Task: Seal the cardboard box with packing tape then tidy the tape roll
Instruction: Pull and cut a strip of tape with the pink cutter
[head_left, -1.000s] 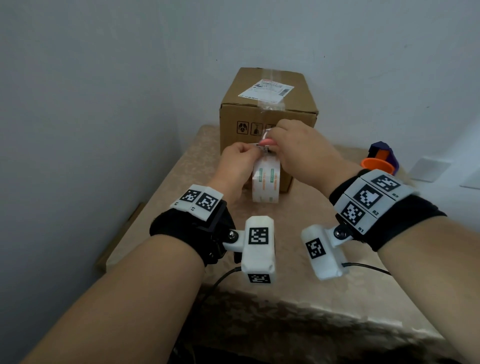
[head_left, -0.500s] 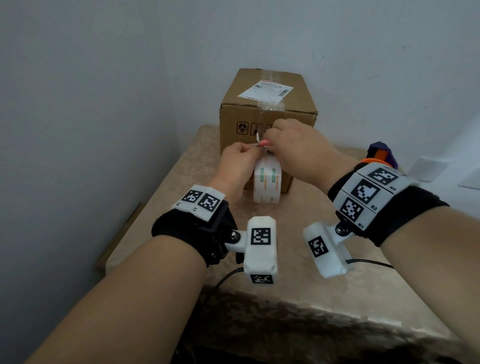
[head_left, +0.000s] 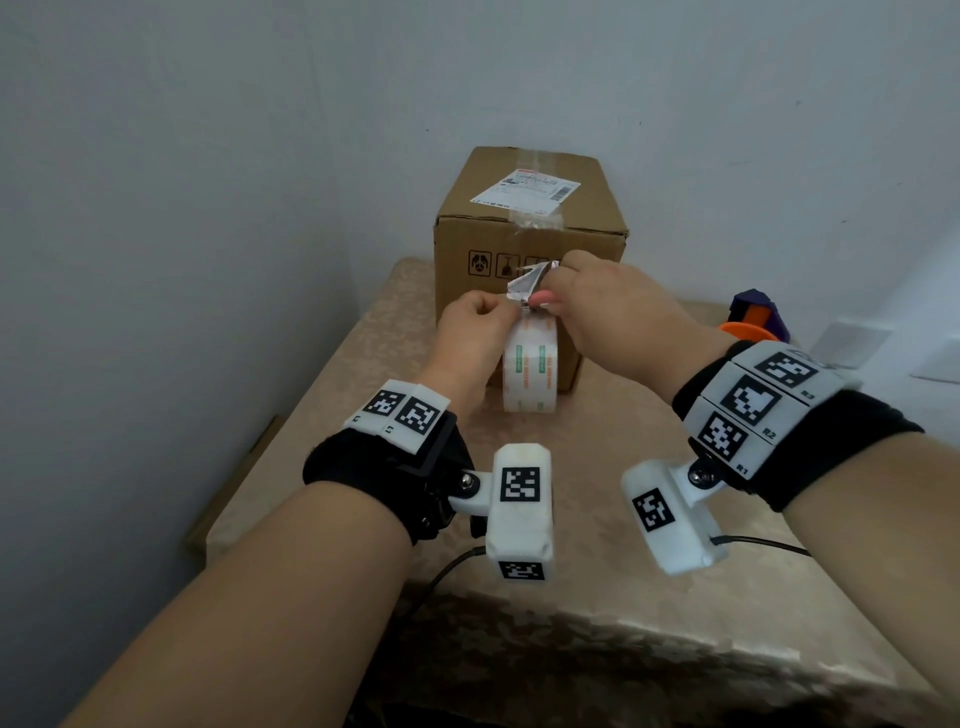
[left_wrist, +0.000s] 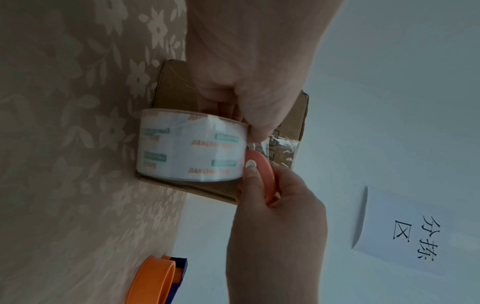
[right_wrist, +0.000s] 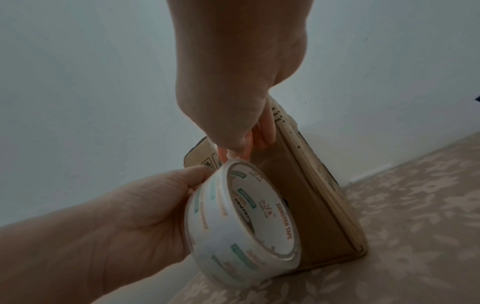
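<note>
Tape roll first: the white roll of clear packing tape printed with green and orange lettering (head_left: 530, 366) stands on edge on the floral beige tablecloth-covered table (head_left: 597, 519), near its far edge, just in front of the brown cardboard box (head_left: 530, 244). My left hand (head_left: 470, 332) has its fingers curled round the roll's left side, thumb pinching at the top. My right hand (head_left: 608, 312) pinches a small pink-orange plastic piece (left_wrist: 261, 173) against the roll's top, where a crumpled lifted end of clear tape (head_left: 527, 283) stands up.

I judge the main risk to be that free end: it is creased and could fold onto itself or stick to my fingertips, leaving no clean start. Pulling off-line could also split the film into a narrow strip. If my left hold slackens during a pull, the roll may tip or roll against the box.

The box top carries a white shipping label (head_left: 524, 188) and some wrinkled clear tape at its front edge; whether the flaps are fully sealed I cannot tell. At the table's far right corner sits an orange and purple tape dispenser (head_left: 756, 319), partly behind my right wrist. What exactly the pink piece is stays unclear, and my right fingertips hide where tape leaves the roll.
</note>
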